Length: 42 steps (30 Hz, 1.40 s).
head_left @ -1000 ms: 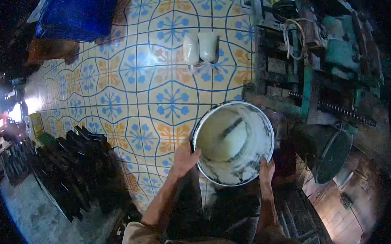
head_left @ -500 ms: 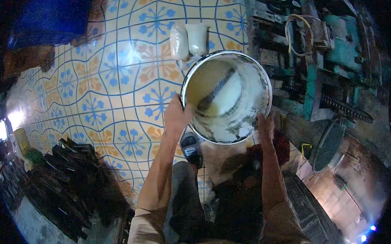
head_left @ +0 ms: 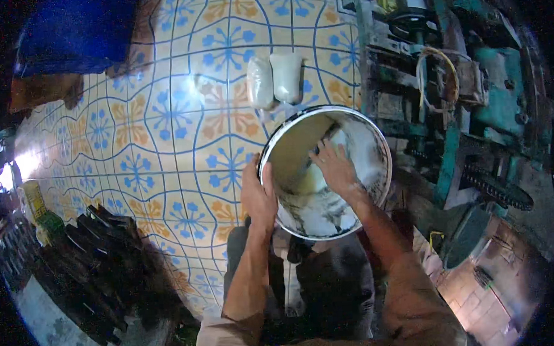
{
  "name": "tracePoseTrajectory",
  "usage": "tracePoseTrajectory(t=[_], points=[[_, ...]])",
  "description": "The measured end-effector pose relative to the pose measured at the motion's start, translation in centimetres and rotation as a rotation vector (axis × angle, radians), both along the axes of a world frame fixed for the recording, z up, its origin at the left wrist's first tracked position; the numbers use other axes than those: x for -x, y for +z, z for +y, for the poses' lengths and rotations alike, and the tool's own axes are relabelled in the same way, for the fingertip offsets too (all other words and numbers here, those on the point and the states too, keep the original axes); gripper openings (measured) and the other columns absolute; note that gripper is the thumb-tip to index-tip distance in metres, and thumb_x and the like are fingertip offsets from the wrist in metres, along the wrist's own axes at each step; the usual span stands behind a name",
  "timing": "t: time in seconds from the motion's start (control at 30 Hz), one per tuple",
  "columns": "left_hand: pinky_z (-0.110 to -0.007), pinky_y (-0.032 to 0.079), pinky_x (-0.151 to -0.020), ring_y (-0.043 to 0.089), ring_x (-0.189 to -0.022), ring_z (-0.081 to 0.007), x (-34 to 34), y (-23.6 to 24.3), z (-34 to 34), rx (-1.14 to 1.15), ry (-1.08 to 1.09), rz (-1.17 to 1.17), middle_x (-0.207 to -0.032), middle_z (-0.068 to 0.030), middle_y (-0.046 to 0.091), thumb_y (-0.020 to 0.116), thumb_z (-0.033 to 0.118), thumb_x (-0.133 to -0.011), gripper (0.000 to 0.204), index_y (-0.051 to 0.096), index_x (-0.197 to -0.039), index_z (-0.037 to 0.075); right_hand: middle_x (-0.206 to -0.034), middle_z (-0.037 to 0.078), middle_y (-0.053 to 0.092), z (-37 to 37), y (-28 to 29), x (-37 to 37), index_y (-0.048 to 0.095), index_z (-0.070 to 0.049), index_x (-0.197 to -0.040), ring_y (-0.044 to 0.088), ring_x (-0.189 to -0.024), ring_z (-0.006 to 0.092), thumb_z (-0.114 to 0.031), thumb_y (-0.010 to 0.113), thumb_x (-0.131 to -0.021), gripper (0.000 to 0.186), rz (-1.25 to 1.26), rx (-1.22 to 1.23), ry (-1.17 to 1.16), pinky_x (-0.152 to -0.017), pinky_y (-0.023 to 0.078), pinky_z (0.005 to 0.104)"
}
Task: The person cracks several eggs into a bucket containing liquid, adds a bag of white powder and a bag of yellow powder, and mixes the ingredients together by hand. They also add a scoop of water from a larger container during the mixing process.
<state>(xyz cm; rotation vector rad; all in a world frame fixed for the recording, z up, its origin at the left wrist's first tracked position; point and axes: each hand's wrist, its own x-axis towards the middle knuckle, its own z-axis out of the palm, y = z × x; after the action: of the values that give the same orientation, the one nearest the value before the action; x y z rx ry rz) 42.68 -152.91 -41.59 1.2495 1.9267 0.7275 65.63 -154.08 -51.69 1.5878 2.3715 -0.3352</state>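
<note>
A round white metal bowl [head_left: 291, 149] with a dark rim is held up in front of me over the patterned tile floor. My left hand [head_left: 257, 195] grips its left rim from outside. My right hand [head_left: 334, 164] is inside the bowl, fingers spread on the pale, wet mass [head_left: 316, 211] that coats its bottom and walls. Whether those fingers hold anything is hidden. Below the bowl my legs and dark clothing show.
Two whitish filled bags [head_left: 274, 78] lie on the tiles just beyond the bowl. A green machine [head_left: 471, 96] with a chain and wires stands at the right. Dark stacked pieces [head_left: 89, 261] lie at the left, a blue tarp [head_left: 76, 33] at the top left.
The bowl was lifted from near the floor up toward me. My right hand left the bowl's right rim and went inside it. The left hand kept its grip on the left rim.
</note>
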Motion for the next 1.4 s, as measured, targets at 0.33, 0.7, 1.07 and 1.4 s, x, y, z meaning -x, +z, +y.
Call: tracePoseTrajectory(t=[0.33,0.7,1.07,1.4], points=[[-0.040,0.035,-0.105,0.047,-0.124,-0.0377,0.0,-1.6,0.4,-0.115,-0.026,-0.237,-0.131,-0.0241,0.050,0.049,0.021,-0.099,0.042,0.047,-0.131,-0.006,-0.106,0.009,0.061,5.0,-6.1,-2.7,0.048,-0.024,-0.132,0.056,-0.109,0.0288,-0.024,0.042,-0.094,0.038,-0.316,0.112,0.600,-0.105,0.034,0.0537],[-0.039,0.034,-0.106,0.046,-0.126,-0.0348,0.0,-3.2,-1.0,-0.242,-0.092,-0.478,-0.137,-0.0248,0.045,0.044,0.023,-0.100,0.048,0.038,-0.138,-0.006,-0.068,0.011,0.057,4.9,-7.8,-2.8,0.062,-0.005,-0.096,0.066,-0.070,0.0275,-0.027,0.050,-0.091,0.026,-0.097,0.066,-0.130,-0.060,0.052,0.0433],[-0.035,0.030,-0.108,0.044,-0.127,-0.0261,-0.1,-3.0,-1.1,-0.227,-0.021,-0.587,-0.137,-0.0200,0.047,0.042,0.022,-0.101,0.047,0.037,-0.139,-0.006,-0.087,0.015,0.070,-2.1,-4.0,1.2,0.069,-0.006,-0.087,0.068,-0.077,0.0293,-0.011,0.056,-0.082,0.015,-0.312,0.479,0.036,-0.062,0.053,0.0422],[-0.037,0.037,-0.103,0.050,-0.121,-0.0310,-0.2,-3.2,-1.2,-0.286,-0.018,-0.548,-0.130,-0.0223,0.051,0.046,0.019,-0.099,0.043,0.043,-0.134,-0.006,-0.080,0.015,0.070,2.7,-7.5,1.2,0.072,-0.005,-0.085,0.070,-0.075,0.0280,-0.015,0.059,-0.083,0.017,-0.231,0.199,-0.416,-0.065,0.057,0.0381]])
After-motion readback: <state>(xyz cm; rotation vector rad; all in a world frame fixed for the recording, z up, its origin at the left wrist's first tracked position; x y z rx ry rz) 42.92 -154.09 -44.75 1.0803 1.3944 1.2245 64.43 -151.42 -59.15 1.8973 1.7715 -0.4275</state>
